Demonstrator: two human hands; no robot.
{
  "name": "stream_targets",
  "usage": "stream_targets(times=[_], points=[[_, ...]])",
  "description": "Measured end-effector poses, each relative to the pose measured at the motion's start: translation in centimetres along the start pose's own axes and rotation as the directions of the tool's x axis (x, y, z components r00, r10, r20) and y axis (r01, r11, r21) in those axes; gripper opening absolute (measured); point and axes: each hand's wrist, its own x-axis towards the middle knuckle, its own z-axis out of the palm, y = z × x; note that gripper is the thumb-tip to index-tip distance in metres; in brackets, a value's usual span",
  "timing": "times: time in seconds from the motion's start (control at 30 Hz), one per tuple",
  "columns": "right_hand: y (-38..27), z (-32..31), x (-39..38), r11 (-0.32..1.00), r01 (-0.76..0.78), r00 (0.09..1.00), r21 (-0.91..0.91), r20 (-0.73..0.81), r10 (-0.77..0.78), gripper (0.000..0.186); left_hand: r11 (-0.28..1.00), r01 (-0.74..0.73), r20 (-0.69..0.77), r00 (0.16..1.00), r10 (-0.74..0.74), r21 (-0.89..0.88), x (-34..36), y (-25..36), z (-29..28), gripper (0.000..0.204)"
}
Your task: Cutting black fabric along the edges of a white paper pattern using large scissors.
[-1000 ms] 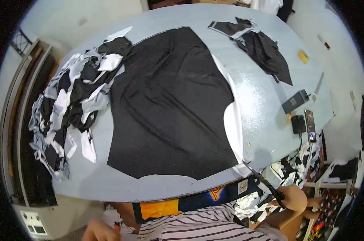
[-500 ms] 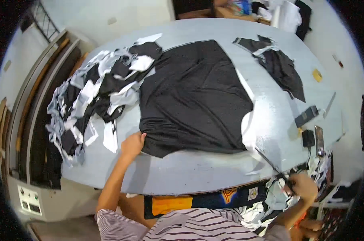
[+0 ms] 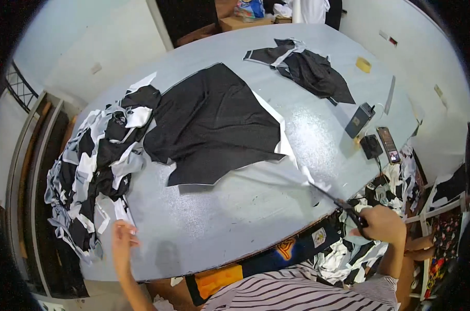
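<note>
A large black fabric piece [image 3: 214,119] lies flat mid-table, with a narrow white strip [image 3: 289,147] along its right side. My right hand [image 3: 382,224] grips dark scissors [image 3: 344,206] at the table's front right edge. Their blades point toward the loose end of the white strip; whether they touch it I cannot tell. Off the black fabric, my left hand [image 3: 124,237] hovers by the near left edge, fingers apart and holding nothing. Close to it spreads a heap of black, white and grey scraps [image 3: 97,171].
Far right on the table [image 3: 214,223] lies a crumpled dark garment piece [image 3: 312,75]. Beyond it are a yellow tape roll [image 3: 363,65], a metal ruler [image 3: 390,95], a black box [image 3: 360,121], an adapter [image 3: 370,147] and a phone [image 3: 388,145]. More scraps [image 3: 344,259] pile below the front edge.
My left hand has let go of the black fabric's near left corner and moved toward me. The fabric's near edge has shifted. The view has turned, and my right hand still holds the scissors.
</note>
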Motion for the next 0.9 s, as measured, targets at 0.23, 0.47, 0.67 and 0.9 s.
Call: stream_targets(times=[0.23, 0.47, 0.67, 0.9], points=[[0.0, 8.1, 0.4, 0.870, -0.073, 0.995, 0.487, 0.094, 0.031, 0.061, 0.429, -0.787, 0.490, 0.614, 0.619, 0.444, 5.1, 4.1, 15.4, 0.071], [6.7, 20.0, -5.1, 0.796, 0.071, 0.997, 0.601, -0.034, -0.064, 0.056, 0.437, -0.765, 0.530, 0.643, 0.553, 0.473, 9.6, 0.8, 24.5, 0.048], [9.1, 9.8, -2.9, 0.816, 0.271, 0.846, 0.510, 0.278, -0.454, 0.051, 0.828, -0.561, 0.466, 0.729, 0.502, -0.015, 8.3, -1.0, 17.3, 0.023], [5.4, 3.9, 1.3, 0.826, 0.271, 0.955, 0.495, -0.033, -0.294, 0.051, 0.842, -0.399, 0.504, 0.844, 0.183, 0.362, 3.3, -2.6, 1.8, 0.025]])
